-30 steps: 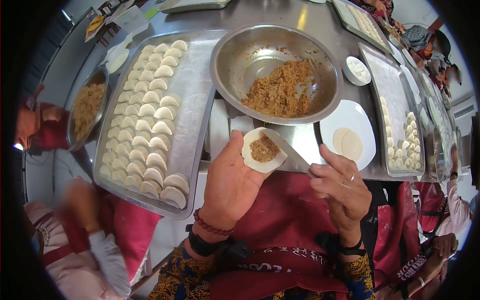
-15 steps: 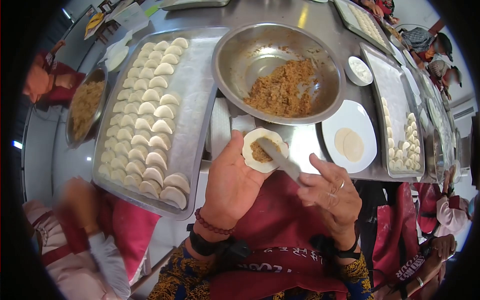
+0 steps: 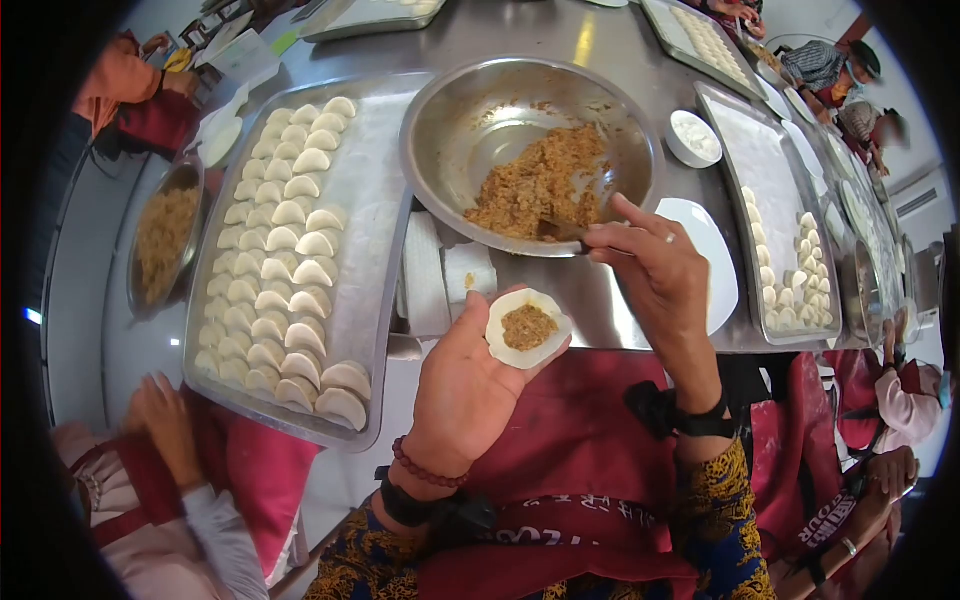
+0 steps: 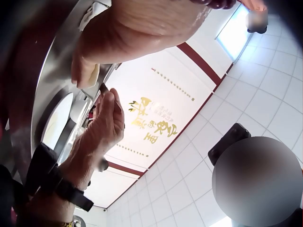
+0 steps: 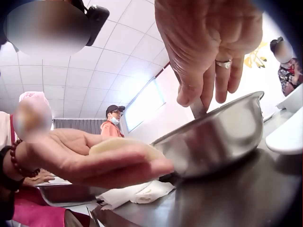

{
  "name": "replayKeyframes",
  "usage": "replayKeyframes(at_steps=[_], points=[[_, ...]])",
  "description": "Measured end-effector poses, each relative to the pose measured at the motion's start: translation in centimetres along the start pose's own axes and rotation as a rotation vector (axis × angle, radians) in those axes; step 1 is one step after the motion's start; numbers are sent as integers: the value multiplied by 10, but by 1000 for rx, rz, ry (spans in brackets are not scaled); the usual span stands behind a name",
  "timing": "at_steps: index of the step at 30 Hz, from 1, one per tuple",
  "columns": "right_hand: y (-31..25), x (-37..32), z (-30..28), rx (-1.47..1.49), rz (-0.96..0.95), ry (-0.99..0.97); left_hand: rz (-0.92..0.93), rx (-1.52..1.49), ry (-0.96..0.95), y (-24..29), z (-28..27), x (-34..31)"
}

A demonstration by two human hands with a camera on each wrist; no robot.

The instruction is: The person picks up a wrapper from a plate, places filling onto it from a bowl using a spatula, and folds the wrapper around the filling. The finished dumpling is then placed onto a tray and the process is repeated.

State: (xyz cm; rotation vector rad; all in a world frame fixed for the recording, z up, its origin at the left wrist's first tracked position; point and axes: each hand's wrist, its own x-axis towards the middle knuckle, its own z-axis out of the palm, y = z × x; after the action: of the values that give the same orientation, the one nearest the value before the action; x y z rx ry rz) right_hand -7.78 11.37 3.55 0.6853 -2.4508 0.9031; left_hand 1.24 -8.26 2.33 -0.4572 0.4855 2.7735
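In the head view a round dough wrapper (image 3: 504, 346) lies on the upturned left hand (image 3: 462, 395), with a mound of brown filling (image 3: 528, 327) at its centre. The thumb rests beside the wrapper's edge, and the fingers stretch out beneath it. My right hand (image 3: 655, 265) pinches a flat metal spatula (image 3: 568, 232) at the near rim of a big steel bowl (image 3: 440, 160). The blade dips into the minced filling (image 3: 545, 175) there. From the right wrist view, the spatula (image 5: 198, 109) slants down over the bowl's rim between thumb and fingers.
Left of the bowl is a metal tray (image 3: 375, 140) with rows of folded dumplings (image 3: 285, 240). A white plate (image 3: 722, 275) sits behind the right hand, near a small white bowl (image 3: 694, 140). Another dumpling tray (image 3: 770, 165) stands at right. People sit on both sides.
The right hand has taken the spatula from the wrapper up to the bowl's filling. The left hand keeps the wrapper nearly in place. The head view has shifted slightly.
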Motion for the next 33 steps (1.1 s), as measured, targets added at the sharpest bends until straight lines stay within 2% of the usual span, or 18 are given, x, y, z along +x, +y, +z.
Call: replayKeyframes(at_steps=[4,6,9,10,11,13,15,17,21,25,28,33], points=[[3,-4,2,-7,-32,-38,-36,-27,-1,-6,4,-2],[-12,-10,-7,-49,72,50,-49,-30,2,-7,6,-3],[-9,-39,-18,-28,102,109,-73,-20,-26,-10,10,-4],[-14,-49,-21,105,185,107,-66,-5,-41,-11,10,-4],[-17,-58,-24,103,199,98,-60,11,-53,-13,10,-4],[-23,-75,-27,324,209,7,-66,13,-59,-17,10,-5],[-31,-85,-30,358,218,-35,-69,18,-43,-20,13,-6],[-36,-90,-31,393,164,-58,-90,1,-46,-22,12,-7],[-36,-94,-36,377,97,-71,-169,-83,-181,-27,5,-10],[-35,-99,-40,378,109,-54,-205,-134,-247,-33,9,-13],[-32,-102,-43,450,109,-27,-228,-42,-163,-36,16,-15],[-35,-105,-47,453,77,-31,-166,-41,-147,-43,20,-19]])
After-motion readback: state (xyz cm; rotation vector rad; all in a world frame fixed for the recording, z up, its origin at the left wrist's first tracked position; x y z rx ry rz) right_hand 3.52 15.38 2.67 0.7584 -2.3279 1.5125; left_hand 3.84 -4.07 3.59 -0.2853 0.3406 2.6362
